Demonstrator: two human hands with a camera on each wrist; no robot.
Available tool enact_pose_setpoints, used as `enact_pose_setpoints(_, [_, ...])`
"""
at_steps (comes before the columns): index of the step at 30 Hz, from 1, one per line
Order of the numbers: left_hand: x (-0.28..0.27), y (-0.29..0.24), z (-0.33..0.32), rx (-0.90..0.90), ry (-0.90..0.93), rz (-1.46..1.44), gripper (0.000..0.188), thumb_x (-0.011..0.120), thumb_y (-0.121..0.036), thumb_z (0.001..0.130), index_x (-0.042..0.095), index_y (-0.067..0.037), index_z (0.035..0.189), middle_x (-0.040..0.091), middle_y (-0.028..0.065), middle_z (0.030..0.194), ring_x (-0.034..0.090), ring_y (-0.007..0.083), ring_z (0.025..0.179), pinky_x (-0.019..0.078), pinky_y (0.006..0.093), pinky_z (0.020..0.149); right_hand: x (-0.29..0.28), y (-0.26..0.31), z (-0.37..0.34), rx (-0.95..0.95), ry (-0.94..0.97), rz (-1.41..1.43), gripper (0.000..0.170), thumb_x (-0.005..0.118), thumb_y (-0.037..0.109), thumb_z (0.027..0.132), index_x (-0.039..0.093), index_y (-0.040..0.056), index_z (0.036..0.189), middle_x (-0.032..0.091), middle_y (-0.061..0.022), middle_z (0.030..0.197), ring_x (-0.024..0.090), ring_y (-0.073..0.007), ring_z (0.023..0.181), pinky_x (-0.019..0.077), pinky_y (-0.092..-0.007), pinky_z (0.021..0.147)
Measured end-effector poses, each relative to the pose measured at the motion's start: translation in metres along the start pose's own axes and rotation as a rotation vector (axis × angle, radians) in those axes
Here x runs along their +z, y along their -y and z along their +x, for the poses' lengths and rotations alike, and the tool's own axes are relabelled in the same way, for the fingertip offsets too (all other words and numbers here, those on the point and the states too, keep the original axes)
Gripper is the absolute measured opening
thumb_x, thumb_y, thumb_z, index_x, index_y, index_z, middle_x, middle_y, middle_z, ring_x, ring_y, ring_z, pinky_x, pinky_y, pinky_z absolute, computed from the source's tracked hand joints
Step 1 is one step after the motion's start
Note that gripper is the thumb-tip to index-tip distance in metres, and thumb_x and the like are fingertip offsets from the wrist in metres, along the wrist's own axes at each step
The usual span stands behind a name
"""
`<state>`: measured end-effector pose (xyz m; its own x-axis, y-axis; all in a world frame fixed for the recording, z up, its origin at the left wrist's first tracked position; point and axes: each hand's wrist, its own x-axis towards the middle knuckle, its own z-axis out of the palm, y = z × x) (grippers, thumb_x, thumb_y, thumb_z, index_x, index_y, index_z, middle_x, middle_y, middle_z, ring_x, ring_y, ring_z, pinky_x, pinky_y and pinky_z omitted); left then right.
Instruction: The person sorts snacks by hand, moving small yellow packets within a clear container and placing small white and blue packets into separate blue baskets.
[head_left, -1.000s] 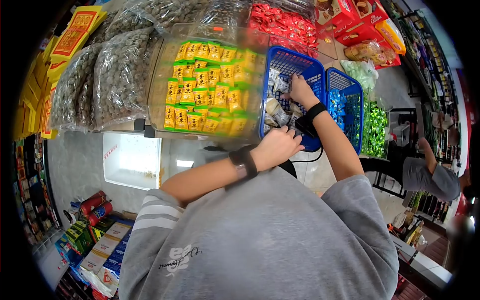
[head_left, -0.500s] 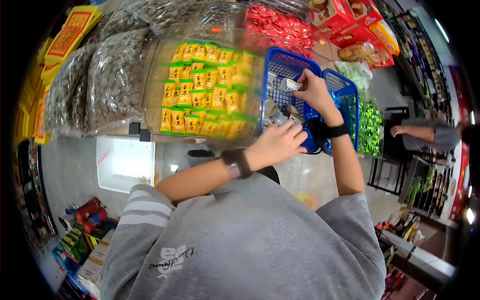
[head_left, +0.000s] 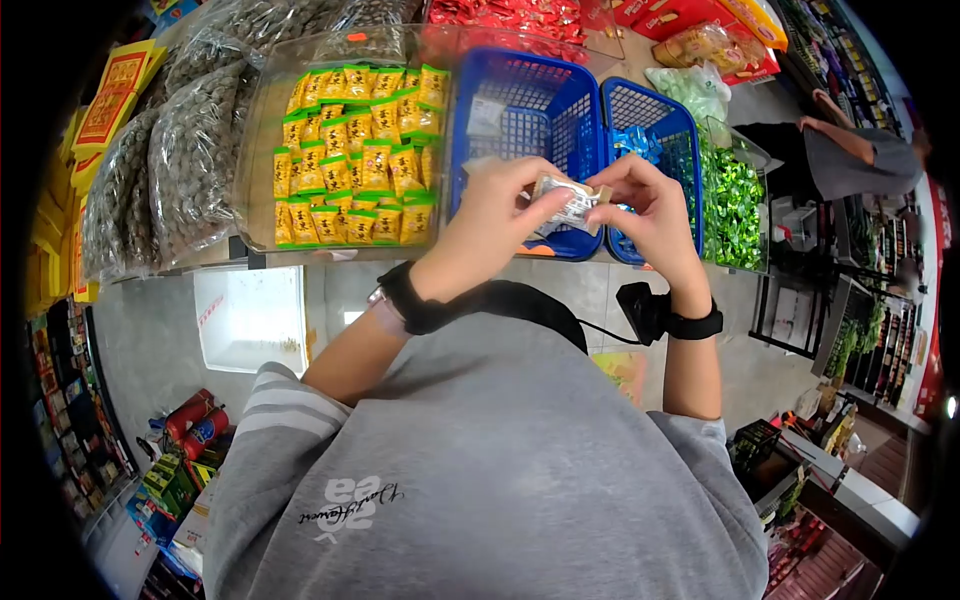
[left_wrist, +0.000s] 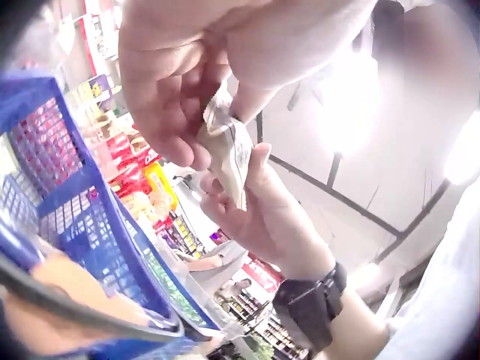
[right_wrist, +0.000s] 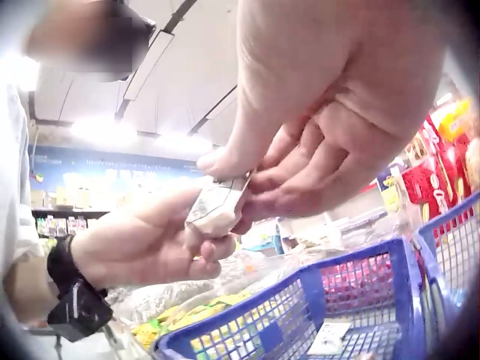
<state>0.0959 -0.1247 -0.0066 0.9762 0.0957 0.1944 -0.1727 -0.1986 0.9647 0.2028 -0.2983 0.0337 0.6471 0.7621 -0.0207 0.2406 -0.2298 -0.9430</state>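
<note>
Both hands hold one small white wrapped packet above the near edge of the larger blue basket. The left hand pinches its left end between thumb and fingers; the right hand pinches the right end. In the left wrist view the packet lies between the left hand and the right hand. The right wrist view has the packet between the fingertips of the left hand and the right hand. A white packet lies inside the basket.
Left of the basket is a clear tray of yellow packets. A second blue basket with blue packets stands right, beside green packets. Red packets are behind. Another person stands at the right.
The right hand has come out of the basket with a packet, toward the body. The left hand has lifted from the basket's near side and now grips the same packet. The view has shifted.
</note>
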Motion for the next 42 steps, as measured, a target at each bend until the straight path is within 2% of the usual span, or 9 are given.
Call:
enact_pose_setpoints(3, [0.019,-0.007,-0.01,-0.325,-0.082,-0.482,0.015,0.057,-0.008,0.095,0.06,0.004,0.102,0.065,0.0099,0.097,0.063,0.0128,0.085,0.0546,0.0257,0.067,-0.007,-0.01,-0.009,0.058,-0.012,0.218,0.018,0.072,0.002,0.081,0.063,-0.0015,0.096,0.068,-0.0043,0.088,0.063,-0.0086,0.082,0.0506,-0.0231,0.075])
enact_pose_setpoints(14, [0.065,-0.007,-0.035,-0.21,-0.441,-0.642,0.015,0.059,-0.011,0.094,0.061,0.004,0.097,0.065,0.0083,0.087,0.061,0.0108,0.071,0.0529,0.0249,0.056,-0.003,-0.04,-0.004,0.057,0.102,0.561,0.014,0.068,0.006,0.086,0.065,-0.0012,0.097,0.068,-0.005,0.089,0.062,-0.0088,0.082,0.0485,-0.0232,0.077])
enact_pose_setpoints(18, [0.08,-0.002,-0.049,-0.212,-0.681,-0.551,0.015,0.06,-0.01,0.093,0.062,0.004,0.098,0.066,0.0067,0.087,0.061,0.0095,0.073,0.0515,0.0239,0.061,-0.001,-0.031,-0.005,0.152,0.135,0.475,0.02,0.068,0.012,0.087,0.065,-0.0015,0.1,0.068,-0.0059,0.089,0.063,-0.0098,0.078,0.0501,-0.0229,0.065])
enact_pose_setpoints(21, [0.077,0.002,-0.059,-0.12,-0.76,-0.391,0.015,0.062,-0.008,0.092,0.065,0.005,0.099,0.067,0.0059,0.088,0.06,0.0078,0.077,0.0494,0.0226,0.068,0.007,-0.024,-0.012,-0.001,0.194,0.076,0.034,0.077,0.018,0.078,0.064,-0.0032,0.101,0.067,-0.0089,0.091,0.066,-0.0118,0.077,0.051,-0.0222,0.061])
enact_pose_setpoints(24, [0.062,0.0,-0.059,-0.139,-0.684,-0.36,0.017,0.062,-0.007,0.091,0.067,0.006,0.1,0.068,0.005,0.089,0.059,0.0068,0.08,0.0478,0.0226,0.072,0.013,-0.027,-0.013,0.149,0.184,0.206,0.018,0.075,0.008,0.08,0.065,-0.0035,0.09,0.069,-0.008,0.079,0.065,-0.0097,0.068,0.0502,-0.0213,0.06])
enact_pose_setpoints(30, [0.032,0.008,-0.049,-0.254,-0.371,-0.333,0.025,0.057,-0.012,0.094,0.063,0.006,0.11,0.069,0.0083,0.096,0.062,0.0134,0.086,0.0485,0.0292,0.08,0.006,-0.016,0.004,0.059,0.036,0.194,0.008,0.07,0.004,0.083,0.066,-0.0035,0.084,0.069,-0.0071,0.072,0.063,-0.0089,0.062,0.0493,-0.0213,0.056])
enact_pose_setpoints(34, [0.024,0.018,-0.038,0.122,-0.151,0.702,0.021,0.065,-0.019,0.084,0.066,-0.007,0.101,0.064,0.006,0.093,0.058,0.0252,0.09,0.0469,0.0345,0.077,-0.007,0.002,0.048,-0.064,-0.144,-0.391,0.007,0.07,0.003,0.079,0.068,-0.0009,0.085,0.066,-0.0099,0.068,0.065,-0.0117,0.063,0.0496,-0.0252,0.058])
enact_pose_setpoints(38, [0.036,0.044,-0.037,0.172,-0.004,0.809,0.024,0.063,-0.027,0.084,0.065,-0.009,0.101,0.062,0.0028,0.094,0.056,0.0211,0.092,0.0459,0.034,0.073,0.006,-0.043,0.125,-0.255,0.049,-0.618,0.012,0.071,0.002,0.073,0.068,-0.0006,0.084,0.068,-0.0115,0.072,0.065,-0.0173,0.062,0.0521,-0.0303,0.062])
enact_pose_setpoints(42, [0.044,0.054,-0.04,0.08,0.084,0.954,0.03,0.062,-0.033,0.084,0.063,-0.011,0.104,0.06,0.0049,0.095,0.055,0.0221,0.092,0.0458,0.0352,0.074,0.04,-0.101,0.178,-0.134,0.039,-0.734,0.01,0.07,0.001,0.072,0.068,-0.0016,0.081,0.068,-0.0138,0.067,0.068,-0.0202,0.061,0.0534,-0.0301,0.06])
